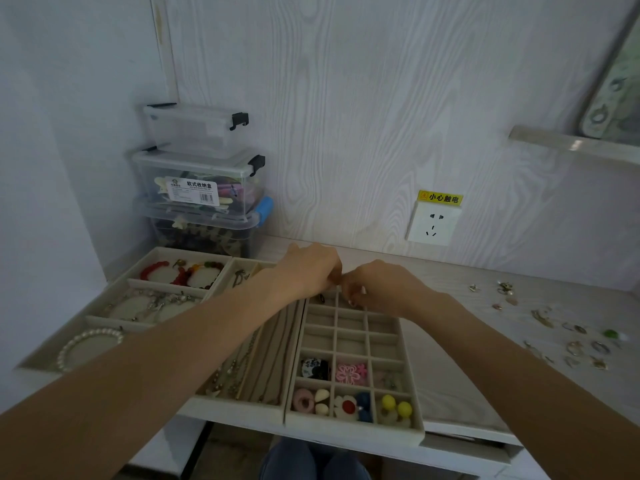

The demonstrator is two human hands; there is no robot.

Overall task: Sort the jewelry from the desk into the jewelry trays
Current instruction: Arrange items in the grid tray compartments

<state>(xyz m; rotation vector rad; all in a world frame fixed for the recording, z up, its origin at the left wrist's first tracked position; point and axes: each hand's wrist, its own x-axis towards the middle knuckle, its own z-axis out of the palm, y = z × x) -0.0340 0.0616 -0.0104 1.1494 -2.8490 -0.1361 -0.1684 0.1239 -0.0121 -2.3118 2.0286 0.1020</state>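
The pale tabletop [450, 375] carries three grey jewelry trays side by side: a bracelet tray [104, 296] far left, a necklace tray [263, 368] in the middle, a gridded tray [349, 355] to the right. Loose jewelry [571, 337] lies scattered well apart at the right. The left hand [308, 268] and right hand [377, 285] meet, fingers curled, over the grid's far compartments, pinching something too small to identify.
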